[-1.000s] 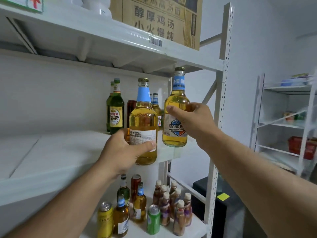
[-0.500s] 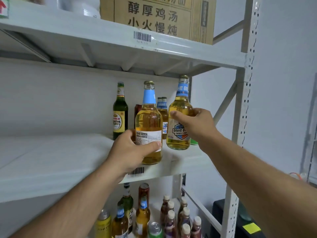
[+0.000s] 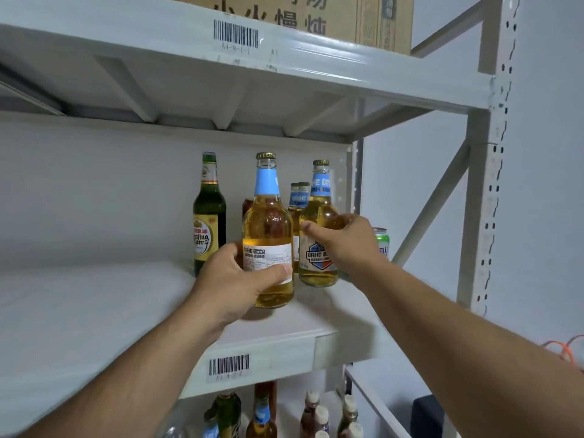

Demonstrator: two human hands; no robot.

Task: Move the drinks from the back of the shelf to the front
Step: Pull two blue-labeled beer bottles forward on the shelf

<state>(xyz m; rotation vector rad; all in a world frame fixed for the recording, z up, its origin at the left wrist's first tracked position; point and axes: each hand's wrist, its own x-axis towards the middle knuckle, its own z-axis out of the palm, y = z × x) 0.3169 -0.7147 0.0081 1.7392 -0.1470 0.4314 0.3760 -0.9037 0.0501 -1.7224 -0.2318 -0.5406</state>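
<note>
Both hands (image 3: 240, 276) grip "BAHE BEER" bottles (image 3: 268, 229).

Shop stockroom: white metal racking (image 3: 486, 184) with barcode labels (image 3: 235, 34) on shelf edges, beer bottles (image 3: 208, 216), a printed carton (image 3: 347, 17) up top.

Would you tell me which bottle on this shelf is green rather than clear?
The green bottle with the yellow label, leftmost and untouched; the others are clear with blue necks.

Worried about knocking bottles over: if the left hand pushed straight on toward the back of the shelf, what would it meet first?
Probably the green Nanjing Beer bottle, just behind the left hand and the Bahe Beer bottle it grips. A dark red bottle also stands behind; depth is unclear.
</note>
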